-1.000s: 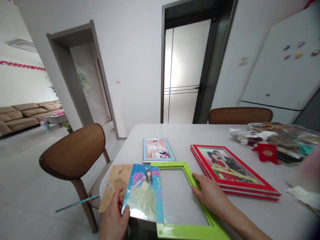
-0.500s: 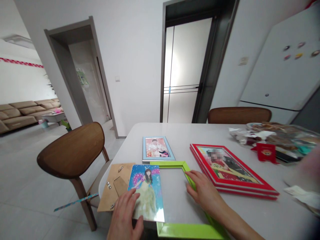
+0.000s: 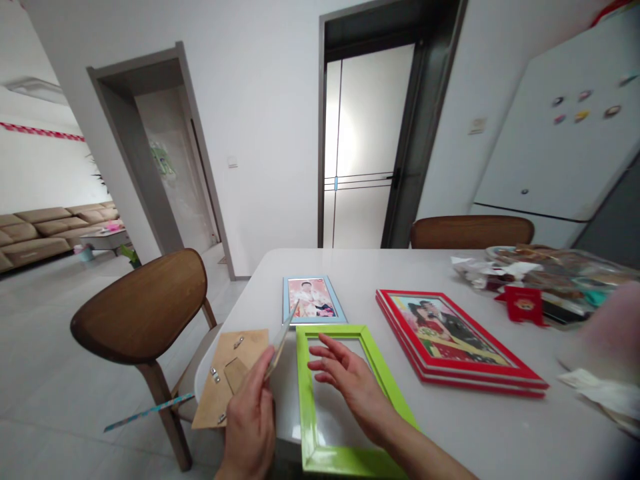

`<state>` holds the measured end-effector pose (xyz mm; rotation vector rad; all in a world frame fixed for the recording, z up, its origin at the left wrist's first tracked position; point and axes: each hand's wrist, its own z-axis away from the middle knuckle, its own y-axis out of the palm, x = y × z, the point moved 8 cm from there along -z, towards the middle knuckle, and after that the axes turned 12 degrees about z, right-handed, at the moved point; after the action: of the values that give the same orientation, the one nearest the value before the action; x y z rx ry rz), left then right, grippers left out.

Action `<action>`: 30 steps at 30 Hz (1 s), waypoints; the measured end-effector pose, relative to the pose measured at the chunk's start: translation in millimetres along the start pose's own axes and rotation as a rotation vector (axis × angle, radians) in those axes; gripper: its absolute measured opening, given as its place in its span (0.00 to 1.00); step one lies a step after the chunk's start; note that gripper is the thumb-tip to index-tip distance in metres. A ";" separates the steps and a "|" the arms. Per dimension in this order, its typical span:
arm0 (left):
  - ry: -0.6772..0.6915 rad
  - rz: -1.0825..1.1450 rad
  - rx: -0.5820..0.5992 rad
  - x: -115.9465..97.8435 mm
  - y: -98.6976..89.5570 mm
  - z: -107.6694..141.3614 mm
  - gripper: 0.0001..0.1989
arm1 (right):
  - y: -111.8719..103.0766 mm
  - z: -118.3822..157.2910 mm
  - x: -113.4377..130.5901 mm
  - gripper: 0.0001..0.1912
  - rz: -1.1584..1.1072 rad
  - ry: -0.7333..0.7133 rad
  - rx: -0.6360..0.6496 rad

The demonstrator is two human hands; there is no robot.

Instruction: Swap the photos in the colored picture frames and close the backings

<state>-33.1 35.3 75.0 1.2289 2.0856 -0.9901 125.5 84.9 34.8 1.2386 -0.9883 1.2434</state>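
My left hand is closed on a picture print, lifted off the table and turned nearly edge-on, so its printed face is hidden. Over the green picture frame hovers my right hand, fingers stretched and apart, holding nothing. The frame lies flat at the table's near edge, its opening showing a pale surface. Left of it, partly behind my left hand, is a brown backing board with metal clips and a stand flap.
Behind the green frame lies a blue-edged framed photo. Two stacked red picture frames are to the right. Farther right sit a red packet and wrapped items. A wooden chair stands left of the white table.
My left hand has raised the print and tilted it edge-on, uncovering the green frame's left side. My right hand has left the frame's right side and moved left over its opening.
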 end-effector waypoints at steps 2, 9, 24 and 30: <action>-0.248 0.250 -0.190 2.7 -6.1 -4.5 0.16 | -1.3 2.5 -9.5 0.23 -0.067 0.111 -0.001; -0.631 1.046 -0.228 10.5 59.0 16.9 0.22 | -40.0 -4.8 -9.6 0.13 -0.256 0.010 -0.077; 0.053 0.077 0.489 10.5 84.3 44.5 0.27 | -82.0 -22.3 -11.6 0.25 0.386 0.068 -0.050; 0.269 -0.126 0.520 5.9 88.9 51.0 0.26 | -83.5 -28.9 -3.6 0.23 0.634 -0.005 -0.072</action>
<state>46.7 26.0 11.1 1.5658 2.2038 -1.5719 204.8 120.0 17.7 0.8921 -1.4825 1.6637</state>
